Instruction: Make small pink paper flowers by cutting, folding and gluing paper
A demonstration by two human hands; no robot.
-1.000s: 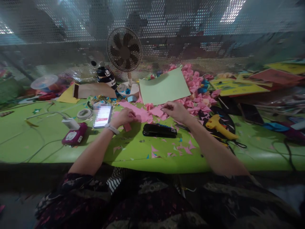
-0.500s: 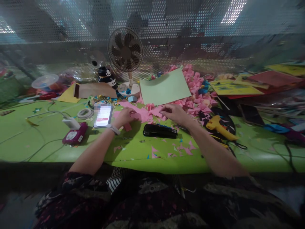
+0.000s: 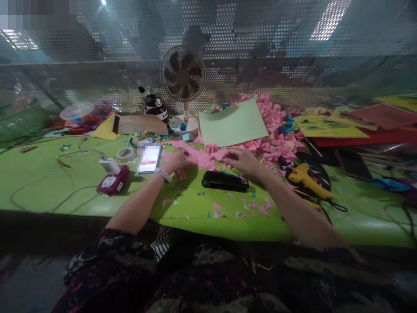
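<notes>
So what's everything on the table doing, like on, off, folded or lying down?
Phone: screen lit.
Fan: upright; blades look stopped.
White charger: cable plugged in.
Black stapler: lying there, unheld.
Yellow glue gun: lying down; can't tell if hot.
Pale green sheet: bent, unfolded.
Pink scraps: scattered.
Left grip: fingers curled at pink paper.
Right grip: fingers bent by pink paper.

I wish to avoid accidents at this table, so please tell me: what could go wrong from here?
The phone lies close to the left hand, so a sideways move might push it. The stapler lies near the right hand and could get knocked. If the fan blows this way, it might scatter the loose pink paper.
</notes>
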